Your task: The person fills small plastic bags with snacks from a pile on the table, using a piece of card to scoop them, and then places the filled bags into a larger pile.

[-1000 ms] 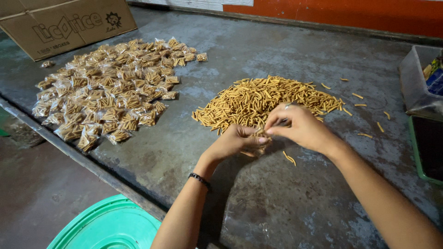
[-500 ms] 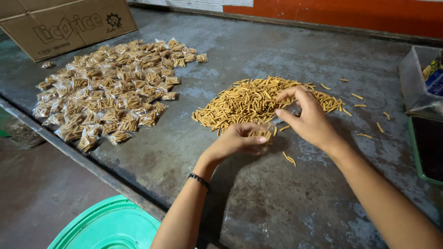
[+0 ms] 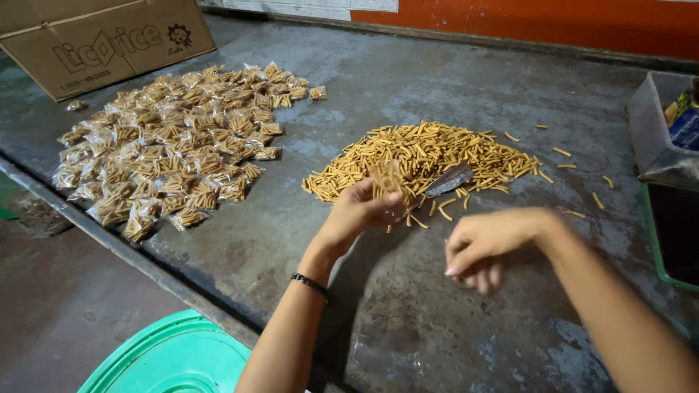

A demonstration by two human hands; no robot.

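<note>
My left hand (image 3: pixel 357 215) holds up a small clear packet of yellow snack sticks (image 3: pixel 386 180) just in front of a loose heap of the same sticks (image 3: pixel 429 156) on the grey metal table (image 3: pixel 437 80). A black band sits on that wrist. My right hand (image 3: pixel 486 244) hangs lower and nearer to me, fingers curled loosely downward, with nothing visible in it. A small empty clear bag (image 3: pixel 450 179) lies at the heap's near edge.
Many filled packets (image 3: pixel 167 149) lie spread at the left. A cardboard box (image 3: pixel 95 36) stands at the back left, a clear plastic tub (image 3: pixel 659 131) at the right edge above a dark green-rimmed tray (image 3: pixel 673 240). A green lid (image 3: pixel 171 360) lies below the table's front edge.
My right hand has pulled back from the heap toward me and down. The left hand has lifted the filled packet slightly.
</note>
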